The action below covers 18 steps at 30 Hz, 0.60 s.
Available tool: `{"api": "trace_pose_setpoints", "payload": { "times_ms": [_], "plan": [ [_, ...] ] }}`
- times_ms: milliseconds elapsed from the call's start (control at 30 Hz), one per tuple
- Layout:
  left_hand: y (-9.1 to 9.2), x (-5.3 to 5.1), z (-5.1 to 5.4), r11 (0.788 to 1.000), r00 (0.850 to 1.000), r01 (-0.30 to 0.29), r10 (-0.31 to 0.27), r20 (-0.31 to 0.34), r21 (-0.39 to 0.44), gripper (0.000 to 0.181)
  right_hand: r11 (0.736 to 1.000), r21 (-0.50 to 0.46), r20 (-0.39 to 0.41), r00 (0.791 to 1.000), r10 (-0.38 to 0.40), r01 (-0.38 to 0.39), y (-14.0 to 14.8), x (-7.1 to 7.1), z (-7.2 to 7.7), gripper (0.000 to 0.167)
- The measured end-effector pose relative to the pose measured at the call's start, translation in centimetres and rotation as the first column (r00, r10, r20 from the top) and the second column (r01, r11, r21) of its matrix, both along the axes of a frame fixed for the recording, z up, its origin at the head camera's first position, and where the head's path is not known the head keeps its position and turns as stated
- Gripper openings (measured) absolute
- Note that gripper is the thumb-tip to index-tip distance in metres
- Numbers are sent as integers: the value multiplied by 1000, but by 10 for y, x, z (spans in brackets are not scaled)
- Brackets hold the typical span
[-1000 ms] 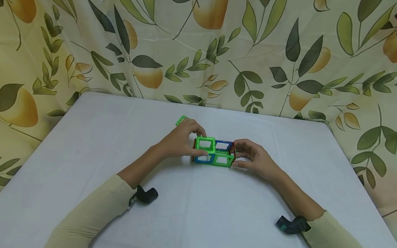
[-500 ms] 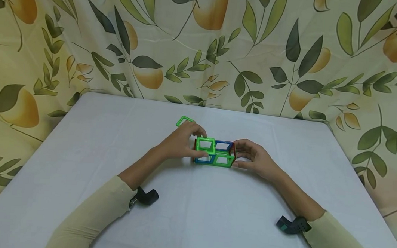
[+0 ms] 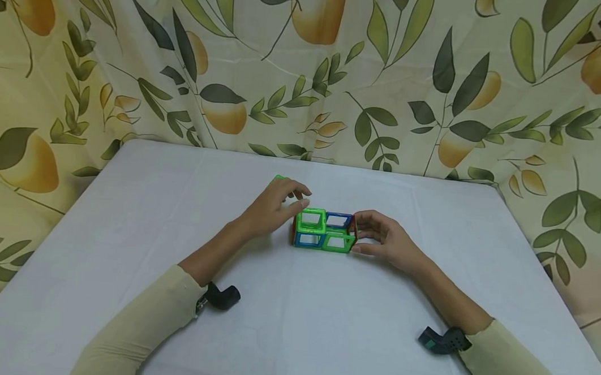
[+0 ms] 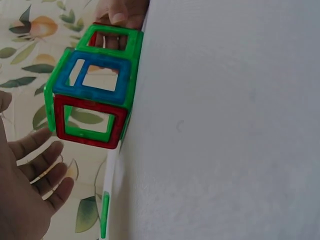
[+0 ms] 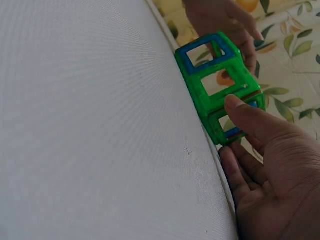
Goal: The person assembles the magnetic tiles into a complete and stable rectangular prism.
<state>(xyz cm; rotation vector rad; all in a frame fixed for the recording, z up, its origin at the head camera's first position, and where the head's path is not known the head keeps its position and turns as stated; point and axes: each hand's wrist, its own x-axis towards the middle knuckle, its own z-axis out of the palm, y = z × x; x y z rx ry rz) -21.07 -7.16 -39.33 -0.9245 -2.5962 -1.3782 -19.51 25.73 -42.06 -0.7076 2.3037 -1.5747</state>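
A box-like structure of magnetic tiles [image 3: 325, 232], with green, blue and red square frames, stands on the white table. Its left half carries a green tile on top. My right hand [image 3: 391, 243] holds the right end, thumb at the front and fingers behind; the right wrist view shows the thumb [image 5: 240, 111] pressing a green frame. Just left of the structure, my left hand [image 3: 268, 211] hovers with nothing in it. In the left wrist view its fingers [image 4: 42, 162] are spread apart from the red end tile [image 4: 90, 142].
Behind the left hand lies a loose green tile [image 3: 279, 177], mostly hidden in the head view; the left wrist view shows this green tile [image 4: 105, 215] edge-on. A patterned fruit-and-leaf cloth [image 3: 305, 97] hangs behind the white table [image 3: 293, 323].
My left hand has let go of the structure's left end and lifted slightly up and away, covering more of the loose green tile. The right hand and the structure stay put.
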Motion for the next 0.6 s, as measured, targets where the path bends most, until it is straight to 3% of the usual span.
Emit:
{"api": "trace_pose_setpoints", "payload": {
  "times_ms": [267,600],
  "plan": [
    [-8,-10,-4,989,990,-142,142,2,47,43,1000,10,0,1000,-6,6,0,-1,0,64],
    [-15,-17,-11,949,950,-313,312,26,42,32,1000,9,-7,1000,-4,5,0,-1,-1,65]
  ]
}}
